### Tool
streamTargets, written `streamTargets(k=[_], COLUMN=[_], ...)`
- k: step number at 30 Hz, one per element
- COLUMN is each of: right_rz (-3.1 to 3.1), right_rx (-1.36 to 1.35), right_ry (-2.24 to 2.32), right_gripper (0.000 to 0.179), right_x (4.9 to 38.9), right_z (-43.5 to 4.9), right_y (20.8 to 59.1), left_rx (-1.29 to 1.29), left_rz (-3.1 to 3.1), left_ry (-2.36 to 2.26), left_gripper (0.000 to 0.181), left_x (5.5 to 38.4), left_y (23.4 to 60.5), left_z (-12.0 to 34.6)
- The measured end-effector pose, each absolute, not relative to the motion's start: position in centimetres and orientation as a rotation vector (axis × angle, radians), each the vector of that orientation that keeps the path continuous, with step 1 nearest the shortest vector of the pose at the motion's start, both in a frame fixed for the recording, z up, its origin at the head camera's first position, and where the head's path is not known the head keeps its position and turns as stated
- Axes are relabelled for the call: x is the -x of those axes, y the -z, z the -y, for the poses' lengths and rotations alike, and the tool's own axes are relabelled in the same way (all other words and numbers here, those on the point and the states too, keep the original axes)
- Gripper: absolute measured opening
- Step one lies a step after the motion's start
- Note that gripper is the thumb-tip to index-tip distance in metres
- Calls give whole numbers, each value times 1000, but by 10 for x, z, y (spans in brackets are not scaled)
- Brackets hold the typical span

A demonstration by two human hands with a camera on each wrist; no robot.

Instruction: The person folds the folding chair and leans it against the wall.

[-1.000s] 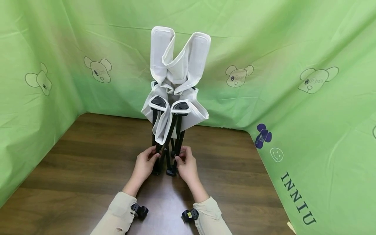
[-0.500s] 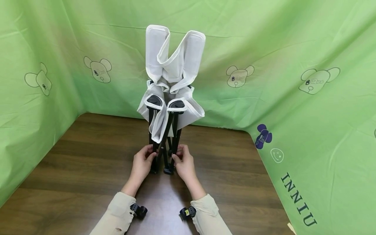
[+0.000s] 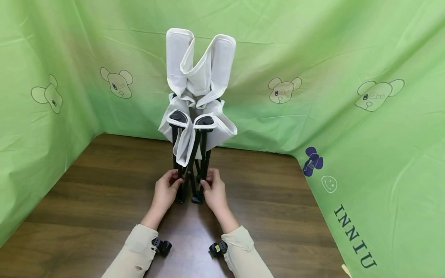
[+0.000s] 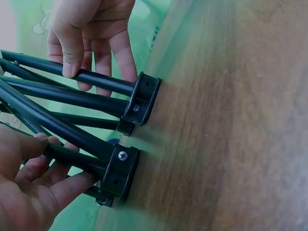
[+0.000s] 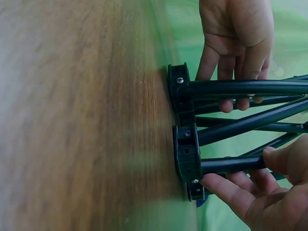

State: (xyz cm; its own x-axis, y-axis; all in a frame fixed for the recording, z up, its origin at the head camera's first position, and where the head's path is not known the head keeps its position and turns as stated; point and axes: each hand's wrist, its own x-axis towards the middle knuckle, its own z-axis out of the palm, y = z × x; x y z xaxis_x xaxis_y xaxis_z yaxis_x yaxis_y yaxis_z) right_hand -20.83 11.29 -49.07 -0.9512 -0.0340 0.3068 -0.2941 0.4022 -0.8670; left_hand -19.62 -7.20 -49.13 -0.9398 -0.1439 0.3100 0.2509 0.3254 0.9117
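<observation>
A folded camping chair with white fabric (image 3: 198,83) and black tubular legs (image 3: 194,154) stands upright on the wooden table in the head view. My left hand (image 3: 165,192) pinches a left leg low down between thumb and fingers. On the opposite side, my right hand (image 3: 214,193) holds a right leg the same way. Seen in the left wrist view, a black plastic foot (image 4: 121,166) joins two tubes just below my left fingers. The right wrist view has a similar foot (image 5: 186,154) beside my right fingertips. Rear legs are partly hidden behind the front ones.
The brown wooden table (image 3: 278,216) lies under the chair. Green printed cloth (image 3: 243,146) hangs behind it and along both sides. Each wrist carries a small black camera, one on the left sleeve (image 3: 161,246) and one on the right (image 3: 218,248).
The chair has shifted a little to the left and slightly away, both hands moving with it. Their hold on the legs stays the same, and the chair is still folded.
</observation>
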Motion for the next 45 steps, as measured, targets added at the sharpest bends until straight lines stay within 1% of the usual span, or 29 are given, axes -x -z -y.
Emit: streamTargets(k=[8, 19, 30, 38, 45], right_rz=[2419, 2390, 2485, 2477, 2499], right_rx=[-303, -363, -395, -429, -424], right_ry=[-1526, -1442, -1353, -1323, -1331], right_gripper=[29, 28, 26, 26, 27], right_x=[207, 205, 203, 212, 218], right_z=[-110, -111, -110, -107, -104], right_y=[491, 493, 489, 490, 490], left_rx=[95, 169, 298, 371, 373], left_rz=[2279, 2270, 2452, 2445, 2454], left_ry=[1615, 1687, 1406, 1407, 1411], left_gripper=[21, 19, 19, 20, 20], left_x=[196, 197, 201, 209, 213], left_y=[490, 494, 493, 495, 497], left_z=[74, 77, 81, 86, 90])
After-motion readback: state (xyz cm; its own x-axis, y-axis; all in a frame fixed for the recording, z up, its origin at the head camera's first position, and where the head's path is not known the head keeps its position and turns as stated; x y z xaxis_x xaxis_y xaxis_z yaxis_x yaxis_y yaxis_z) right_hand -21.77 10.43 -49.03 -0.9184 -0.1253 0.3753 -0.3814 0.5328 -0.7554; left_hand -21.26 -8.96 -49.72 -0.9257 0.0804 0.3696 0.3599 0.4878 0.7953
